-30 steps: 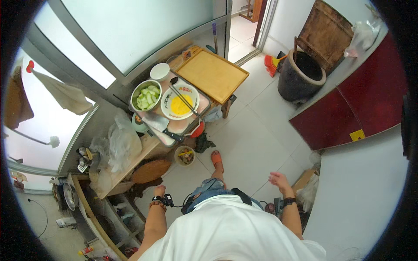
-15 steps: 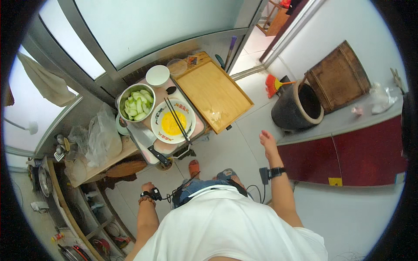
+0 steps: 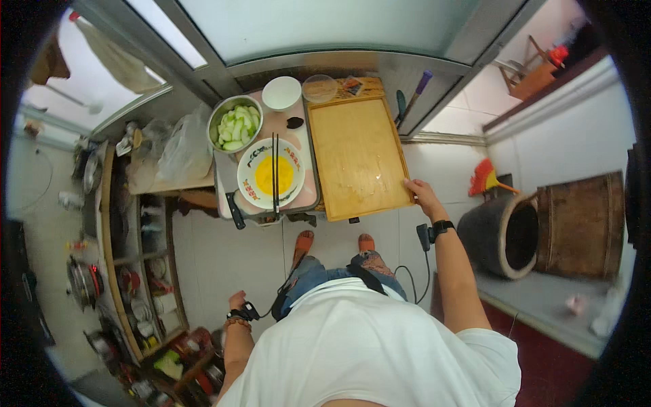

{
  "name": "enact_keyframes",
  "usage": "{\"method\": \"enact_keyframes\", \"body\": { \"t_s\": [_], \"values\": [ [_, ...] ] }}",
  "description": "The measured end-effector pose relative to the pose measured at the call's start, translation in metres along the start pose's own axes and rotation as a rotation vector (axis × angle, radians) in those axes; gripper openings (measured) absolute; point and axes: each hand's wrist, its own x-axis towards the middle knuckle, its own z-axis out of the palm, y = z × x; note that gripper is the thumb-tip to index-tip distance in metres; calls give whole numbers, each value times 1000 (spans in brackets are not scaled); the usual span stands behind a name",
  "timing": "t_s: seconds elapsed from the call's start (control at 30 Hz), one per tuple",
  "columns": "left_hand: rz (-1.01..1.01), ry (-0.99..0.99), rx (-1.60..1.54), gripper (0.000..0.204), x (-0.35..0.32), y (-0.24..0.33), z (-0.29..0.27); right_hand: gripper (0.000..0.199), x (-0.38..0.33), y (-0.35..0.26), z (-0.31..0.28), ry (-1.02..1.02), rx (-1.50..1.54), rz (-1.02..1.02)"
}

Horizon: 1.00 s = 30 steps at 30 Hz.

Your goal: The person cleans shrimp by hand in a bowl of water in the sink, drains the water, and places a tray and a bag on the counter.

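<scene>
My right hand [image 3: 424,195] is at the near right corner of a rectangular wooden tray [image 3: 356,152], its fingers closed on the raised rim. A few wet spots or bits show on the tray's surface. My left hand [image 3: 236,298] hangs low beside my left leg, away from the table; its fingers are too foreshortened to read. Left of the tray, a patterned white bowl [image 3: 247,188] holds beaten yellow egg, with dark chopsticks [image 3: 275,166] across it. Behind it, a steel bowl [image 3: 211,131] holds sliced pale-green vegetable. A black-handled knife [image 3: 235,210] lies at the front left.
A white bowl [image 3: 282,93], a clear round lid or dish [image 3: 319,88] and a dark oval item [image 3: 295,123] are at the back. Plastic bags [image 3: 186,149] lie left. A dark crock [image 3: 488,234] and an orange broom [image 3: 483,178] stand right. Shelves [image 3: 139,234] line the left.
My view has turned right and I now face the table more squarely. My right hand, apart from everything before, has come onto the tray's corner. My left hand still hangs low.
</scene>
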Motion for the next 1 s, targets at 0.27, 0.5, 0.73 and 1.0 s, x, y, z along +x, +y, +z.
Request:
{"method": "enact_keyframes", "body": {
  "t_s": [0.27,0.5,0.73,1.0],
  "values": [
    [-230,-58,-572,33,-164,27,113,37,4,28,-20,-8,-80,-167],
    [82,-42,-116,36,-159,50,90,28,-30,0,-54,-3,148,-328],
    [54,192,-707,28,-105,32,74,23,-172,-39,-29,-8,63,-406],
    [597,19,-1752,51,-214,75,-153,42,-297,-53,173,-290,227,-351]
  ]
}}
